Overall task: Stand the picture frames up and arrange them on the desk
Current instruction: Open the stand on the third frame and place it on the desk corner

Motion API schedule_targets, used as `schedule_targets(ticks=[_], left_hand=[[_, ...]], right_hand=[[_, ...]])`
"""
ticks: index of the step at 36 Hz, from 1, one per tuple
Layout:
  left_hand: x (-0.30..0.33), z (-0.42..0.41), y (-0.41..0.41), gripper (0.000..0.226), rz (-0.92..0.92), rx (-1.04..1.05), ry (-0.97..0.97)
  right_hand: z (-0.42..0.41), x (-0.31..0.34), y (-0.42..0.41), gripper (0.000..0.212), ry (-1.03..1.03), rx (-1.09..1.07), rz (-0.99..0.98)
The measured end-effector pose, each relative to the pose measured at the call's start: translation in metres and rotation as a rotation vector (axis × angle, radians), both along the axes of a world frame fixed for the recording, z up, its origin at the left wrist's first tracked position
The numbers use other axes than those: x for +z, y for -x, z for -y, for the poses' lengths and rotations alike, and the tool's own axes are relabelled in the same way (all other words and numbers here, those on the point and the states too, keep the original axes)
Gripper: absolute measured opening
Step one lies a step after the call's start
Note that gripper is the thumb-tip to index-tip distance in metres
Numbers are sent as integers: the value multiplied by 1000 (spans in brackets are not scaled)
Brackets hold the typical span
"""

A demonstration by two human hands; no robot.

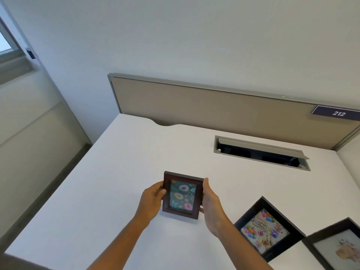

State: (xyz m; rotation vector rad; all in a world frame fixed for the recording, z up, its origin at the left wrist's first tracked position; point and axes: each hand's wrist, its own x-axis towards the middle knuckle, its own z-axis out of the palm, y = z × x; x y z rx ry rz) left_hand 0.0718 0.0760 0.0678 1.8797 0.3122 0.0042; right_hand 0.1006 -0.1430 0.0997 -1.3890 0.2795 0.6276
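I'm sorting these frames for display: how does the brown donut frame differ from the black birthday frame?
The donut frame has a dark brown border; the birthday frame has a black one. The donut frame is gripped at its sides by the left hand and right hand, picture facing the camera; the birthday frame lies flat and untouched on the desk, turned at an angle. The donut frame looks smaller. Both are rectangular with colourful pictures.

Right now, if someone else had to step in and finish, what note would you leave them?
Left hand and right hand grip the sides of the small dark brown wooden frame with the donut picture, upright over the white desk; whether it stands by itself, I cannot tell.
The black frame with the birthday card and the black frame with a pale picture lie flat at the right.
Left: stand both up and arrange all three.
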Motion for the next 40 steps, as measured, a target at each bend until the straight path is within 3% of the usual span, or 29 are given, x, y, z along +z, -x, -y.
schedule_targets(ticks=[15, 37, 40], left_hand=[[10, -131, -74, 23, 85, 148, 26], [-5, -331, -268, 25, 123, 330, -8], [-6, -346, -292, 20, 125, 358, 12]], right_hand=[[-136, 10, -118, 78, 9, 137, 47], [-355, -7, -364, 76, 13, 392, 111], [-374, -14, -391, 85, 3, 394, 117]])
